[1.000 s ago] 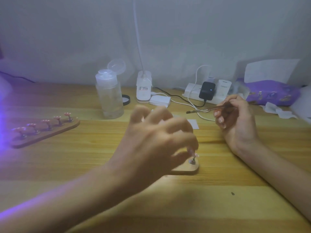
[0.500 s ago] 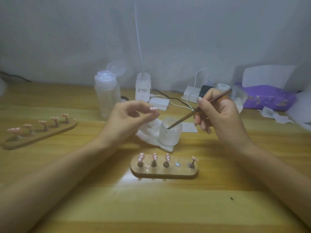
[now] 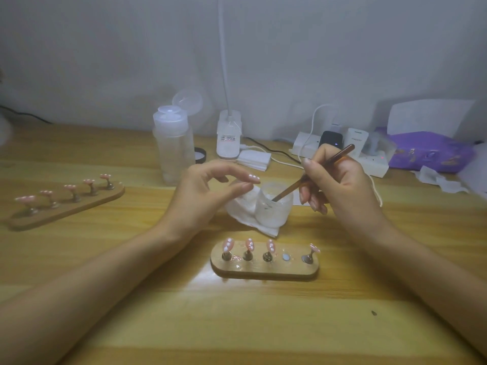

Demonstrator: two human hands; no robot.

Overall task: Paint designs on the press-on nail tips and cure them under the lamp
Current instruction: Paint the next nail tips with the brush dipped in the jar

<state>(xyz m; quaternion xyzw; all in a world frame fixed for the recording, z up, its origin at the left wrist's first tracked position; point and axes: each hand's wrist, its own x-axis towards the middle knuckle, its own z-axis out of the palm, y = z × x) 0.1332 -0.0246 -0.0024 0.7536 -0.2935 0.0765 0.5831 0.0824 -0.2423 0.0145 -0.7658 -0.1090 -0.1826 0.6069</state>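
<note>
The right hand gripped a thin brown-handled brush pen-fashion, thumb and forefinger clamped on the shaft and the other fingers curled beneath; the bristle end dipped inside a small frosted white jar, which stood open near the middle of the pale wooden table; the jar's inside looked whitish, though whether that was liquid could not be told. The jar sat on a crumpled white wipe that spread toward its seven o'clock. At the jar's nine o'clock the left hand hovered, thumb and forefinger brought together on what looked like a pink press-on nail tip with white dots; its remaining fingers were loosely bent.

At the jar's six o'clock lay an oval wooden holder; four pink dotted tips stood on its small metal stands, three side by side at the left and one tilted at the right end, with one bare silver disc between them. A second wooden holder, at nine o'clock and well apart, carried five plain-looking pink tips on stands. At eleven o'clock stood a tall clear plastic bottle, its flip lid open; its fill level could not be read. At twelve o'clock stood a white lamp base; at two o'clock lay a white power strip and a purple tissue packet.
</note>
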